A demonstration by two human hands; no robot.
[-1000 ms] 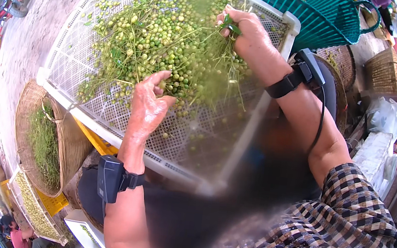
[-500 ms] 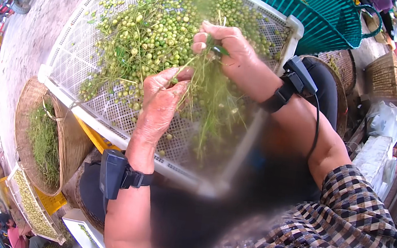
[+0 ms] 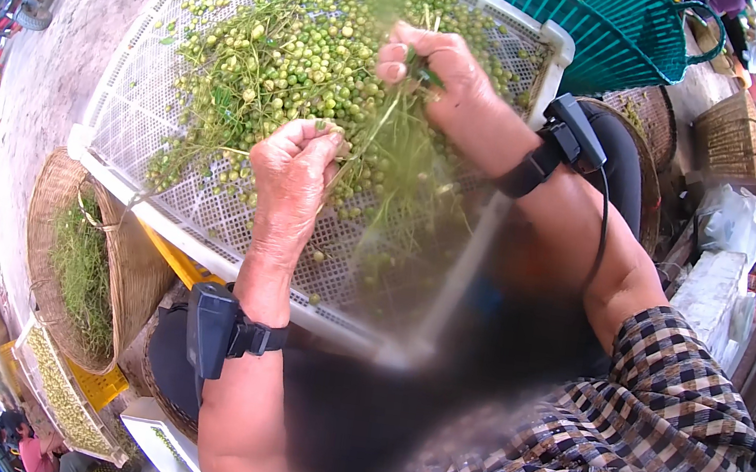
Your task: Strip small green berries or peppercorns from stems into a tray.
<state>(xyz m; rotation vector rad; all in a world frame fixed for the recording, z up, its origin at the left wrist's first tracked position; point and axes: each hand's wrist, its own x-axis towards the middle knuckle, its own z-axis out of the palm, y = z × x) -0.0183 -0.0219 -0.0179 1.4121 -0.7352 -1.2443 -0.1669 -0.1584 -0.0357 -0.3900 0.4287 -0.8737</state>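
Over white tray (image 3: pixel 133 113) | right grip (image 3: pixel 452 72): holding stems (image 3: pixel 390 133) | left grip (image 3: pixel 290 177): narrow, contents unclear

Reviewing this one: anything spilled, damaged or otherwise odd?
No spill or damage stands out; the fruits near the hands lie in the tray. The oddity is a hazy blur over the tray's near corner and the stems below the right hand.

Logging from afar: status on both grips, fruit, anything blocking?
Right grip closed on green stems. Left grip pinched, contents unclear. Green fruit heaped on white tray. Blur clouds tray's near corner.
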